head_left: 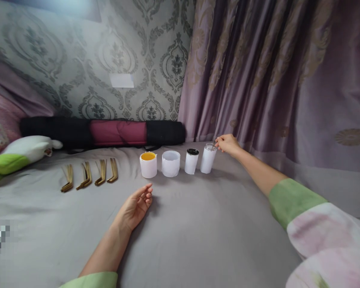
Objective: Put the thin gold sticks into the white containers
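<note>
My right hand (227,144) pinches a thin, dark stick-like piece (214,144) at the mouth of the rightmost white-wrapped container (207,161); the piece's lower end dips inside the rim. To the left, in a row, stand a white-wrapped cup with a black rim (191,163), a wide whitish tub (171,166) and a white-wrapped tub with a yellow inside (149,167). My left hand (138,206) rests on the grey sheet in front of the yellow tub, palm turned sideways, fingers loosely bent and holding nothing.
Several bundles of thin, bent gold-coloured pieces (100,174) lie in a row on the grey sheet (198,232) at left. Behind are a green-and-white plush toy (24,152), a long black and maroon roll (118,133), patterned wallpaper and a purple curtain (246,80).
</note>
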`<state>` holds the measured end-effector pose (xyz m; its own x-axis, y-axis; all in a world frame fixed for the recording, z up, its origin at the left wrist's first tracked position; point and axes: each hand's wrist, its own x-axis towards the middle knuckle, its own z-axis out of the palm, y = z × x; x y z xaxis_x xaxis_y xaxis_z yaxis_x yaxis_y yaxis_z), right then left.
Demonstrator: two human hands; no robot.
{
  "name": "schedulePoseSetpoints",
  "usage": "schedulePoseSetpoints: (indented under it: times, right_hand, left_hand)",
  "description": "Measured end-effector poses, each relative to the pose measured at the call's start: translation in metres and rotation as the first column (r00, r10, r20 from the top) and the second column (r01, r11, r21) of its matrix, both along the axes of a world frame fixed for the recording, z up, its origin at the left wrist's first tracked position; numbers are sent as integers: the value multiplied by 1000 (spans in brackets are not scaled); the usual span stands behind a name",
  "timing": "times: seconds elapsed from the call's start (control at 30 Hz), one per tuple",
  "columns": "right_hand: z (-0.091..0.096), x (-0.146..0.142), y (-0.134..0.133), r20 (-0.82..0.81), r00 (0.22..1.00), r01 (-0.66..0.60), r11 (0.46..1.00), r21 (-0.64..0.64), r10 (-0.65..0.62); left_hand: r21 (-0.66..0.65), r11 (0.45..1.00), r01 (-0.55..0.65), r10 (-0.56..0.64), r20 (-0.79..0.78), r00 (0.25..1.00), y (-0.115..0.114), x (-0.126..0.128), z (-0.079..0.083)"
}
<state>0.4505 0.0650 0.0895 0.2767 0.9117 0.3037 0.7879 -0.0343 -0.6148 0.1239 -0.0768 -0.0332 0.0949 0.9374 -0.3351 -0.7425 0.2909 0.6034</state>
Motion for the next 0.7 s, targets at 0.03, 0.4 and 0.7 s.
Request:
schedulePoseSetpoints:
  times: [0.03,0.4,0.7]
  right_hand:
    - [0,0,0,4,1000,3,1000,-1,-3]
    - [-2,9,9,5,1000,8,1000,-20,-8]
    - [1,2,7,-106,994,31,997,-77,-39]
  left_hand:
    - [-2,1000,1,-1,2,1000,0,0,0]
    - [5,1000,-1,1,-3,1000,1,-1,-2]
    - [6,1000,4,-4,6,1000,1,-1,-3]
